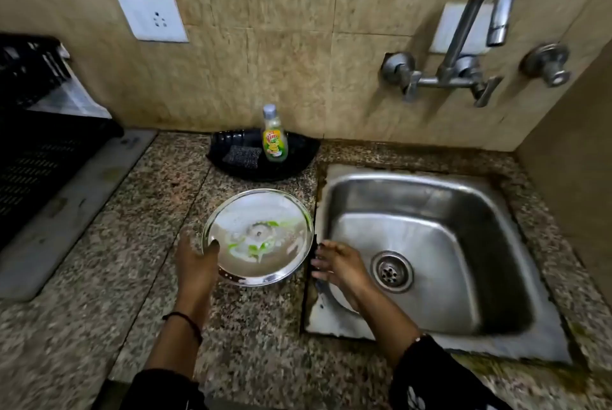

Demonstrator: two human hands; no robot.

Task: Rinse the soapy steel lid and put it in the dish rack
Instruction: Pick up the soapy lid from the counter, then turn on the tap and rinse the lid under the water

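Round soapy steel lid [257,237] tilted, underside up, on speckled granite counter [99,277]; left hand [195,260] grips its near-left rim, right hand [337,264] spread open, empty, over steel sink [496,244].

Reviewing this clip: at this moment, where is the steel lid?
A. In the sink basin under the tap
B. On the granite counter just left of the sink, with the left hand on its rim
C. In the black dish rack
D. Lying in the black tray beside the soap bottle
B: the steel lid sits on the granite counter left of the sink, and the left hand grips its near-left rim.
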